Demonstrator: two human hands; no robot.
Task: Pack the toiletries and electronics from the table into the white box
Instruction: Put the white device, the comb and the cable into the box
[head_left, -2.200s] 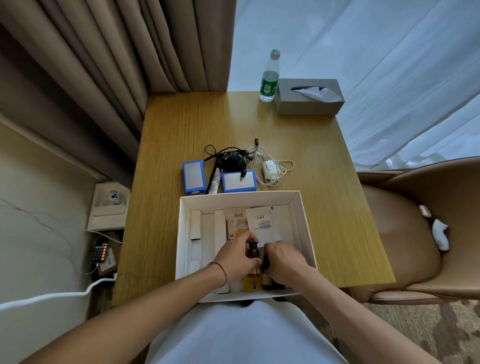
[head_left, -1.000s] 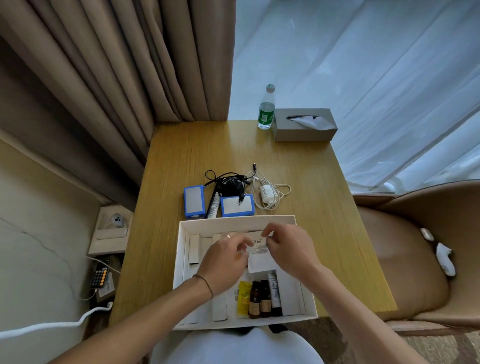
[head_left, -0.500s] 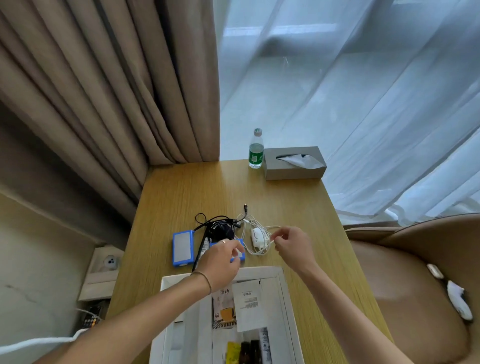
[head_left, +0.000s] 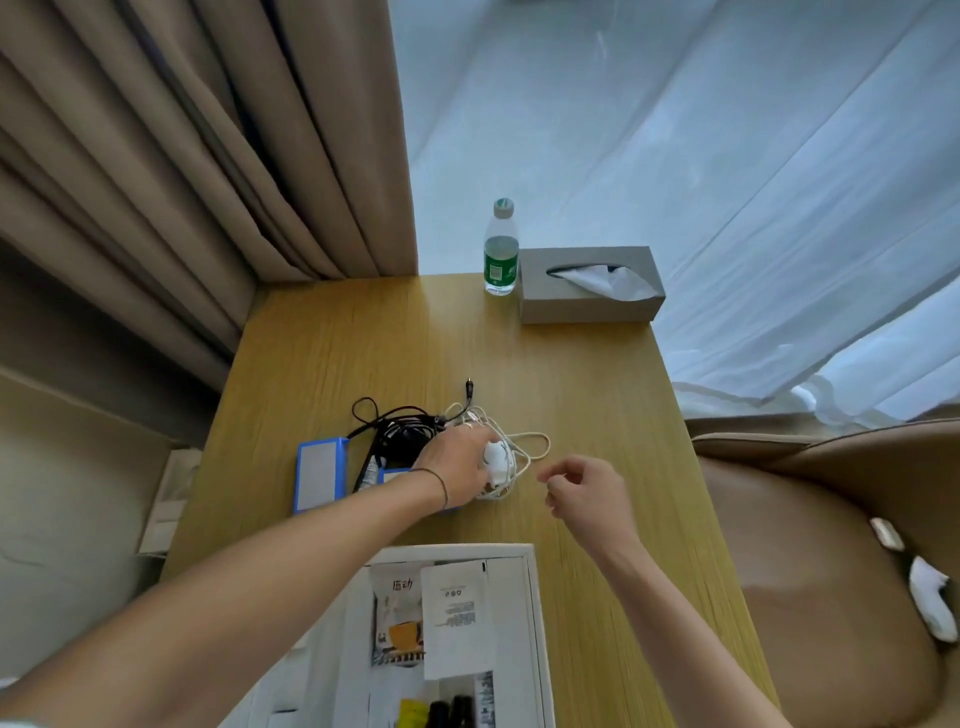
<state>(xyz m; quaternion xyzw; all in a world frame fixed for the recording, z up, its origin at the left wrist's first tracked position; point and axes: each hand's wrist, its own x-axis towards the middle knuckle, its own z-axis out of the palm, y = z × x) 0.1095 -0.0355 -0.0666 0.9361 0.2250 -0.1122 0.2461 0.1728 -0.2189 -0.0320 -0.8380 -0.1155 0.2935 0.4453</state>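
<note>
My left hand (head_left: 457, 465) reaches across the table and closes its fingers around the white charger (head_left: 497, 457), whose white cable (head_left: 524, 441) lies in loops around it. To the right, my right hand (head_left: 584, 491) hovers above the wood with fingers loosely curled and nothing in them. Behind my left hand lies a black charger with a tangled cable (head_left: 400, 428). One blue-edged box (head_left: 318, 473) lies to the left; a second is mostly hidden under my left wrist. The white box (head_left: 535, 623) sits at the near edge, holding sachets, small bottles and tubes.
A green-labelled water bottle (head_left: 501, 249) and a grey tissue box (head_left: 589, 283) stand at the table's far edge. Beige curtains hang at the left, sheer white ones at the back. A tan armchair (head_left: 831, 571) stands right of the table.
Both hands left the white box and reached forward to the cables. My left hand moved right onto the white charger; the view tilted up, so the box slid to the bottom.
</note>
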